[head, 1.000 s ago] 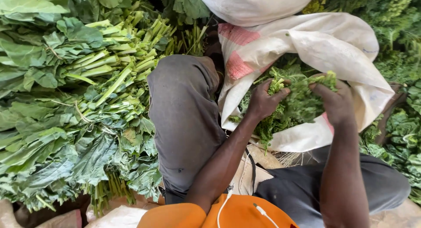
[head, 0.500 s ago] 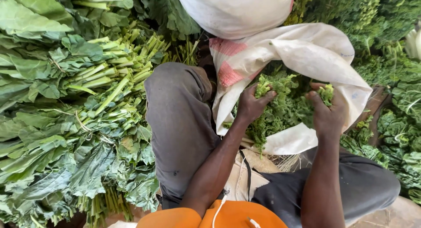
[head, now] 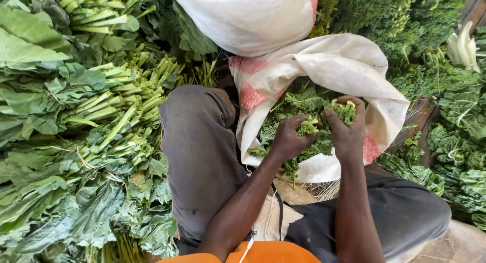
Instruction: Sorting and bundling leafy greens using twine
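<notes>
Gathering curly greens at the open white sack between our knees, our left hand and right hand clench around one bunch. Much loose leaf remains inside the sack, unbundled.

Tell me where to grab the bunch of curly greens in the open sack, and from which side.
Grip the curly greens low on the gathered stems, coming from above through the mouth of the white sack. The frilly tops are loose and would likely tear, while the stems run together below. The left hand and right hand already close around the bunch from both sides there, fingers curled in.
</notes>
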